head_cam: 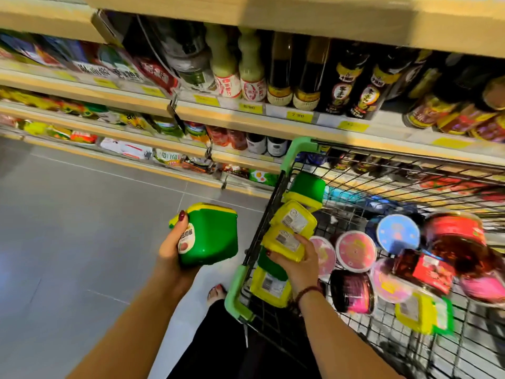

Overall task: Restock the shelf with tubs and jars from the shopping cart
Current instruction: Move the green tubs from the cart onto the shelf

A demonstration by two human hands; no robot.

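Note:
My left hand grips a green tub with a yellow lid, held over the floor to the left of the cart. My right hand reaches inside the black wire shopping cart and grips the yellow lid of another green tub. More yellow-lidded green tubs lie around it. Jars with pink and blue lids and red jars fill the right of the cart. The wooden shelf runs along the back.
The shelf rows hold sauce bottles, jars and packets, with yellow price tags on the edges. Grey tiled floor opens to the left. The cart's green corner guards stand close to my legs and my sandalled foot.

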